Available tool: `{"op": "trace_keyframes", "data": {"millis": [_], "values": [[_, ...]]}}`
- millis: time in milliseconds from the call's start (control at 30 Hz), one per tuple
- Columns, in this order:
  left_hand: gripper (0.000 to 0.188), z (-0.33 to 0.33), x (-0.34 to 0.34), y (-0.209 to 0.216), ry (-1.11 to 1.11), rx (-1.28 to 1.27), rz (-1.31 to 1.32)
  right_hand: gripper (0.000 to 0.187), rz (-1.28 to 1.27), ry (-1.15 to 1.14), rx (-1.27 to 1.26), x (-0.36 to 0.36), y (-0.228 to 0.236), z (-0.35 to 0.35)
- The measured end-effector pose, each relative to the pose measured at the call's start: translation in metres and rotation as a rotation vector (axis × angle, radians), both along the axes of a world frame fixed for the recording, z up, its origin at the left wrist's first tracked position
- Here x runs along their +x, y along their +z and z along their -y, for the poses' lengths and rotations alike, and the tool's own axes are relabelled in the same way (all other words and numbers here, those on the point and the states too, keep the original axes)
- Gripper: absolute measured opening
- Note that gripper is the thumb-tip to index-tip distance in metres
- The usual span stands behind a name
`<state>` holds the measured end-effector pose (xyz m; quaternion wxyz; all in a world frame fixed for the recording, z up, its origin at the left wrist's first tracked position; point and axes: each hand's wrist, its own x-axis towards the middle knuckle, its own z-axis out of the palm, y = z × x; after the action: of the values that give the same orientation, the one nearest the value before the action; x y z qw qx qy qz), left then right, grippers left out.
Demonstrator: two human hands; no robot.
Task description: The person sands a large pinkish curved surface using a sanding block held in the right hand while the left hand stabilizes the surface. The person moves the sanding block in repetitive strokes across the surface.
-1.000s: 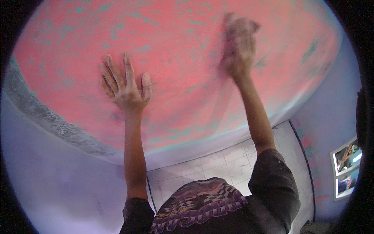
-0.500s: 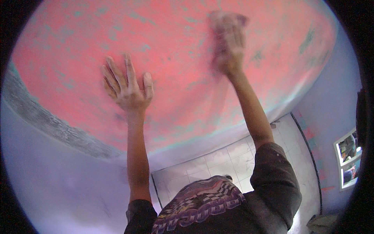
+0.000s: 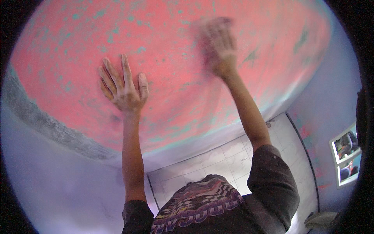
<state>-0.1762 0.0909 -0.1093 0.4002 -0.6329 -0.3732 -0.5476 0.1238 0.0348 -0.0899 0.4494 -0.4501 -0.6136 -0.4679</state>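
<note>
A broad pink wall (image 3: 171,78) with turquoise flecks fills the upper part of the head view. My left hand (image 3: 125,91) rests flat against it, fingers spread and dusted pale, holding nothing. Higher up and to the right, my right hand (image 3: 224,50) presses a dark piece of sandpaper (image 3: 206,48) against the pink surface. Motion smears both the hand and the sheet, so the sheet's edges are unclear. The palm side of my right hand is hidden.
A rough grey band (image 3: 46,121) borders the pink area at the lower left, beside a lilac wall (image 3: 78,187). Below lies a pale tiled floor (image 3: 210,158) with dark edge lines. At the right are a white-framed window (image 3: 346,156) and a greyish bundle (image 3: 321,220).
My right hand has moved left and slightly down with the sandpaper over the pink surface. My left hand keeps its place on the wall while the view shifts slightly.
</note>
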Motion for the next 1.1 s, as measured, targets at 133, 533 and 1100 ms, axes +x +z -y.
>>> {"op": "trace_keyframes", "data": {"millis": [133, 533, 1100], "values": [[0.066, -0.005, -0.005, -0.004, -0.002, -0.005, -0.047, 0.06, -0.43, -0.08, 0.298, 0.033, 0.007, -0.011], [0.06, -0.011, -0.014, -0.004, -0.038, 0.021, -0.133, 0.067, 0.048, 0.217, -0.121, -0.013, -0.019, -0.004], [0.07, -0.002, -0.016, 0.045, -0.024, 0.005, -0.371, 0.053, -0.168, 0.043, 0.142, 0.022, 0.0, -0.003]]}}
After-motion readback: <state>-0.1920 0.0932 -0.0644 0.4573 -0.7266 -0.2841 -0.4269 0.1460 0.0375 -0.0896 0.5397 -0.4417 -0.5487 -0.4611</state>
